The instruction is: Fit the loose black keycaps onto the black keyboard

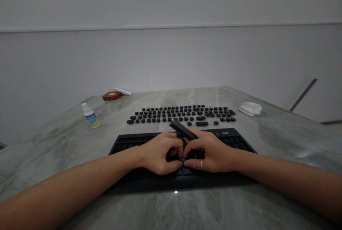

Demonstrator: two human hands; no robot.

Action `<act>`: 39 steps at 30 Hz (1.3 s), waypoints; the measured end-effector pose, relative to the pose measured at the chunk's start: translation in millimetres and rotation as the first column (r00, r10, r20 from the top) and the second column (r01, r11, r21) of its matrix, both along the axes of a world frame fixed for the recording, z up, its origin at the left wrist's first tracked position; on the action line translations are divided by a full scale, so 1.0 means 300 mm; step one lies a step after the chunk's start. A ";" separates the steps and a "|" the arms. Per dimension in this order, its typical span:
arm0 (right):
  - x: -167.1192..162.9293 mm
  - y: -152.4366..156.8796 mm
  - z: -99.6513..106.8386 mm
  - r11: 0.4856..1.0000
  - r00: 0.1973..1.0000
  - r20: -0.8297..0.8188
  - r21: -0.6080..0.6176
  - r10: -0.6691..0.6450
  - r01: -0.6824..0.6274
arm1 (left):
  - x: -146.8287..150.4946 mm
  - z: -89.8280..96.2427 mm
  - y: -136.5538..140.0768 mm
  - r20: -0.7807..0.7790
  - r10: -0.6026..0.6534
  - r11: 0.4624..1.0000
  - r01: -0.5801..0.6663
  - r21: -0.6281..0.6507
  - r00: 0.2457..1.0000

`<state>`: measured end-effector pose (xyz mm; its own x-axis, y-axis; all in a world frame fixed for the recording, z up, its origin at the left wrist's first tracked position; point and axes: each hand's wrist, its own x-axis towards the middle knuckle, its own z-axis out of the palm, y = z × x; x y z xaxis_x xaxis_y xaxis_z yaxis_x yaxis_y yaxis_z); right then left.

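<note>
A black keyboard point(149, 182) lies in front of me, with both hands over its middle. My left hand point(162, 153) is closed in a pinch. My right hand point(211, 150) is closed too, its thumb and forefinger meeting the left fingertips at a small dark keycap point(182, 159). Tucked in my right hand is a black keycap puller point(182, 129); its handle sticks up towards the upper left and two thin wires show below the fingers. The fingers hide part of the keycap and the keys beneath.
Loose black keycaps point(171, 113) lie in rows behind the keyboard on the grey marbled table point(128, 208). A white spray bottle point(91, 116) stands at left. Further back are a reddish-brown case point(111, 96) and a white strip point(123, 91). A folded white cloth point(250, 109) lies at right.
</note>
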<state>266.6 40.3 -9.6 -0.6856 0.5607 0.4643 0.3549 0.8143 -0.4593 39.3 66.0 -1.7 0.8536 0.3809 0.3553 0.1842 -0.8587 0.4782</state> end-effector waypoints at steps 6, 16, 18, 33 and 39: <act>0.004 -0.004 -0.006 0.982 0.990 -0.080 0.159 0.114 -0.100 | 0.002 0.002 0.000 -0.013 -0.019 0.999 0.019 -0.046 1.000; 0.005 -0.006 -0.003 0.953 0.979 0.147 0.248 0.139 -0.173 | 0.005 -0.005 0.007 0.053 -0.093 0.996 0.092 0.018 0.994; 0.004 -0.007 0.001 0.950 0.976 0.175 0.260 0.132 -0.175 | 0.005 -0.010 0.013 0.082 -0.109 0.994 0.107 0.018 0.991; 0.006 0.020 -0.008 0.975 0.976 0.147 0.125 0.163 -0.182 | 0.003 -0.021 0.017 0.056 -0.027 0.959 0.042 -0.280 0.998; 0.011 0.030 -0.025 0.979 0.990 0.130 0.190 0.055 -0.079 | 0.007 -0.001 0.015 0.153 0.253 0.887 -0.165 -0.432 0.955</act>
<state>269.7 49.3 -17.2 -0.7773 0.4192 0.4691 0.3407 0.9074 -0.2463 41.5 70.5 -2.1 0.6656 0.6911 0.2819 0.2006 -0.5294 0.8243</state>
